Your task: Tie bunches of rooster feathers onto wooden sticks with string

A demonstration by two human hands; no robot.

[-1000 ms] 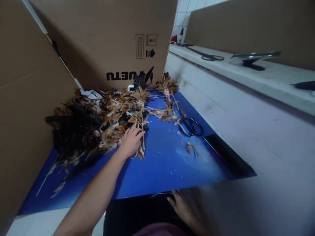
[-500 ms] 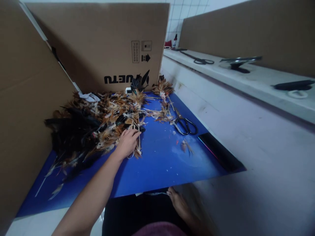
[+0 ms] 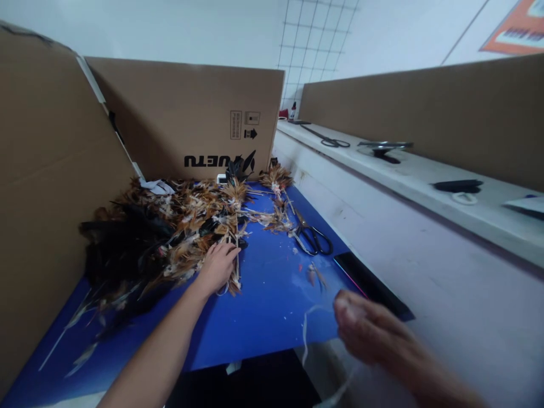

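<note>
My left hand [image 3: 217,265] is at the near right edge of a heap of brown feathers [image 3: 182,226]. Its fingers are bent over a thin stick [image 3: 237,226] with feathers at its lower end, and the fingertips are partly hidden. Raised over the right front edge of the table is my right hand [image 3: 369,328], closed and blurred. A thin whitish strip [image 3: 305,334] hangs in a loop from it. Long black feathers [image 3: 123,243] lie left of the heap. A bundle of brown feathers on a stick [image 3: 276,178] rests at the back right.
Black-handled scissors [image 3: 314,241] and a dark phone-like slab [image 3: 369,283] lie along the right of the blue tabletop [image 3: 272,306]. Cardboard panels [image 3: 182,113] stand behind and left. On the white ledge [image 3: 408,175] are another pair of scissors [image 3: 335,141] and small items.
My right hand has come up from beside my lap to the right, with the whitish strip trailing from it. The view has tilted upward. My left hand stays on the feathered stick.
</note>
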